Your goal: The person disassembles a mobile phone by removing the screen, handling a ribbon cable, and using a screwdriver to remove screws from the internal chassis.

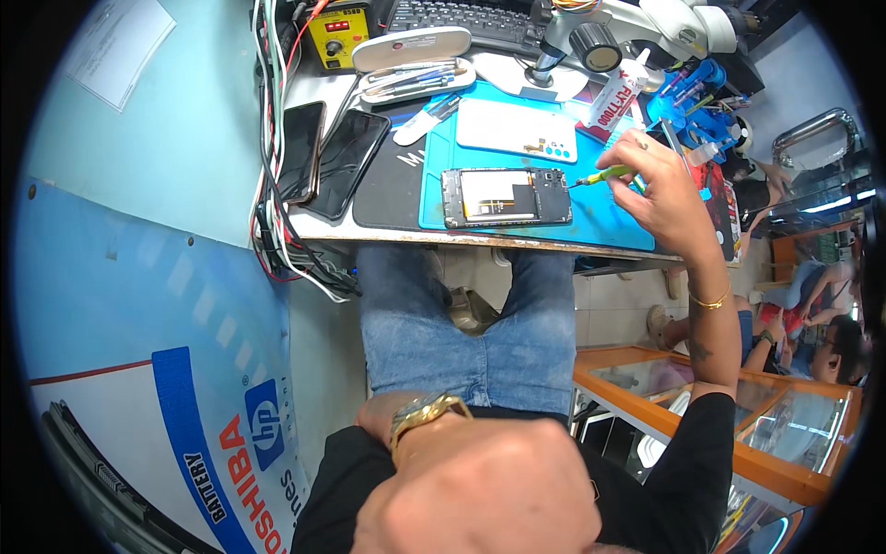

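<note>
My right hand pinches a small green-handled screwdriver. Its thin dark tip reaches the right end of an opened phone, whose battery and inner parts lie bare; whether it touches cannot be told. The phone lies lengthwise on a blue work mat, close to the table's front edge. Just behind it rests a white phone back cover with camera holes. Large and near the camera, my left hand is raised above my lap, knuckles up, away from the table. Its fingers are hidden.
Two dark phones lie at the left beside hanging cables. Behind are an open tool case, a yellow powered unit, a keyboard and a microscope. A glue tube and blue tool holder stand right.
</note>
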A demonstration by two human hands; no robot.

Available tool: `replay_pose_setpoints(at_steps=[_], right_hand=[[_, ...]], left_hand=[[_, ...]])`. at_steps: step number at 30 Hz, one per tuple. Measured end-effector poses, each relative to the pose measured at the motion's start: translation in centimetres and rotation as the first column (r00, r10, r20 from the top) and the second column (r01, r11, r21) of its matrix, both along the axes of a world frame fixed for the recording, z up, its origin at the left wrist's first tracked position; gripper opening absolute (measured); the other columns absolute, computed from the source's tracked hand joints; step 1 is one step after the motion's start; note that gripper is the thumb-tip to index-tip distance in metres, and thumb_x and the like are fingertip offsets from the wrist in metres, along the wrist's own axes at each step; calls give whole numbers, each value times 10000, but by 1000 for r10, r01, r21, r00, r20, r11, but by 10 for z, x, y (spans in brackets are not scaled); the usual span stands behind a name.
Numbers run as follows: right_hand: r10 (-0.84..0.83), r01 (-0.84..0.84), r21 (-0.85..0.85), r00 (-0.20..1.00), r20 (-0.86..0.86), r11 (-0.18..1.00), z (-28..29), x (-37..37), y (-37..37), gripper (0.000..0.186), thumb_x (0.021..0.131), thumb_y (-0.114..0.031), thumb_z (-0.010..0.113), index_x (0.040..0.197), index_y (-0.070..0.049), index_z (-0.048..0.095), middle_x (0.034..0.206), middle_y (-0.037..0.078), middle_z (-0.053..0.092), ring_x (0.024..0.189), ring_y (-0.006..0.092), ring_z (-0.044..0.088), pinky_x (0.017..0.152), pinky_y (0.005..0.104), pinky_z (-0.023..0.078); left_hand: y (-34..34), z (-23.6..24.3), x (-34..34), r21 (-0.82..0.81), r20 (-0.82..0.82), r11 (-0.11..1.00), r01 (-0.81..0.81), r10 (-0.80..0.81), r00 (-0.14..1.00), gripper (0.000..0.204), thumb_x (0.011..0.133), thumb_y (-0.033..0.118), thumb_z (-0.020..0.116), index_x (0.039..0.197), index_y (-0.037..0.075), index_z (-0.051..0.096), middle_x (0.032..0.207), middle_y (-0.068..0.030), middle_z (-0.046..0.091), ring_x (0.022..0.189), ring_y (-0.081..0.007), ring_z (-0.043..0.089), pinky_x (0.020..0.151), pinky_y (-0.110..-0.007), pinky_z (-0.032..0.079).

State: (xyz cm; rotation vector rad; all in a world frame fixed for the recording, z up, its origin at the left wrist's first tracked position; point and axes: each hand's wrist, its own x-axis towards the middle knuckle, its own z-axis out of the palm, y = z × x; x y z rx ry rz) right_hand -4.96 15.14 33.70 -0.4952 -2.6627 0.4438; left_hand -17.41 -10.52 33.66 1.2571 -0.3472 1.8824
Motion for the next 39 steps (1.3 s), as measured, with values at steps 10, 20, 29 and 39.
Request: replay_pose_setpoints(at_steps=[10, 20, 29, 39], right_hand=[[101, -99, -40, 994, 51, 994, -1, -7, 31, 222, 903, -177, 672, 1067, -27, 658, 943, 182, 695, 911, 386, 671, 814, 466, 532], [-39, 37, 67, 999, 29, 997, -5, -12, 24, 145, 924, -219, 672, 963, -80, 663, 830, 174, 699, 833, 383, 684, 726, 489, 532], [-107, 95, 57, 954, 280, 994, -1, -10, 19, 268, 940, -304, 681, 967, -40, 642, 895, 180, 714, 937, 377, 682, 788, 497, 526], [-52, 51, 10, 983, 174, 999, -2, -15, 26, 222, 931, -238, 679, 960, -22, 639, 884, 187, 709, 945, 384, 680, 818, 510, 519]], left_hand=[[54, -51, -55, 92, -748, 561, -823, 584, 315, 189, 830, 218, 644, 743, 54, 608, 772, -101, 613, 676, -297, 590, 666, -423, 477], [79, -113, -104, 351, -904, 166, -922, 317, -287, 635, 811, 214, 825, 1356, 24, 561, 1326, -181, 611, 1214, -354, 570, 1038, -446, 430], [82, -121, -99, 430, -883, 111, -896, 262, -390, 716, 806, 306, 828, 1396, 24, 537, 1326, -177, 612, 1241, -350, 556, 1066, -455, 393], [82, -122, -97, 447, -871, 86, -890, 270, -411, 726, 806, 294, 826, 1409, 22, 527, 1320, -183, 617, 1230, -362, 561, 1077, -471, 389]])
